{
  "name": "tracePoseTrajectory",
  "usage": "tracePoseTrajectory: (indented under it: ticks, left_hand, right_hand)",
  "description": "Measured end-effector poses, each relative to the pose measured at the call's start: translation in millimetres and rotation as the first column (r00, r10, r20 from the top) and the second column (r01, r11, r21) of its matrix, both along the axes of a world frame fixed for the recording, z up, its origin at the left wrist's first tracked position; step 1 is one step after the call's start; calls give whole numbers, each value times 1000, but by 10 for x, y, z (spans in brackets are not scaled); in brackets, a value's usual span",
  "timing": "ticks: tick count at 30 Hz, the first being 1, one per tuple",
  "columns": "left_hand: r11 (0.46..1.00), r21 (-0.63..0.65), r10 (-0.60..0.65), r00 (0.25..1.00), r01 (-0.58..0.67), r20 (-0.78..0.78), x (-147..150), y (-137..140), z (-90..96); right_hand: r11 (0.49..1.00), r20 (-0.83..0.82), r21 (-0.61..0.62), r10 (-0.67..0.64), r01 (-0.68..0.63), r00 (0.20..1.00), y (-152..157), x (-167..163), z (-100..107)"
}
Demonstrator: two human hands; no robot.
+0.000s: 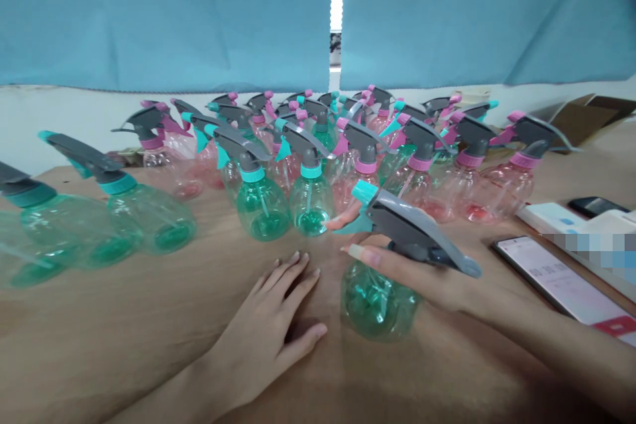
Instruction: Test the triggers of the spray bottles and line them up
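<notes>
In my right hand [402,265] is a green spray bottle [380,308] with a grey and turquoise trigger head. My thumb and fingers close around its neck, below the trigger. It stands about upright at the front; whether its base touches the table is hard to tell. My left hand [271,318] lies flat on the wooden table [199,305], fingers spread, with nothing in it. Just beyond my hands stand two more green spray bottles [263,209] with turquoise collars. Several pink spray bottles [472,185] fill the rows to the right and behind.
More green bottles [152,218] stand at the left. On the right lie a phone [566,285] with a lit screen, a white box [556,218] and a dark object [599,207]. A cardboard box [586,119] sits farther back. Blue curtains [163,20] hang behind the table.
</notes>
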State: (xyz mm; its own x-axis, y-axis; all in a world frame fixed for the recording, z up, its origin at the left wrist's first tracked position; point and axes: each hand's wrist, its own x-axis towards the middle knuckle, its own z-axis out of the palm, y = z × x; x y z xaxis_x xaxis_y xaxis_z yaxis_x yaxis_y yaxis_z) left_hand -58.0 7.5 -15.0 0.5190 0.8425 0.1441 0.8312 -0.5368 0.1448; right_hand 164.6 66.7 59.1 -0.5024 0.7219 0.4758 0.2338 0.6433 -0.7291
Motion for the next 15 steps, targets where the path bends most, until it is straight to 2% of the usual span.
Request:
tracePoseTrajectory:
  ticks: [3,9,15]
  left_hand:
    - [1000,-4,2,1000,-2,0,-2,2,-7]
    - [1000,9,4,1000,-4,-3,1,-2,-6]
    - [1000,5,-6,1000,6,2,9,-3,10]
  right_hand:
    - [1000,-31,-25,-3,2,1000,-10,11,-8]
    - [996,25,57,-70,68,997,-4,69,17]
    - [1000,-38,-1,7,-7,999,12,76,73]
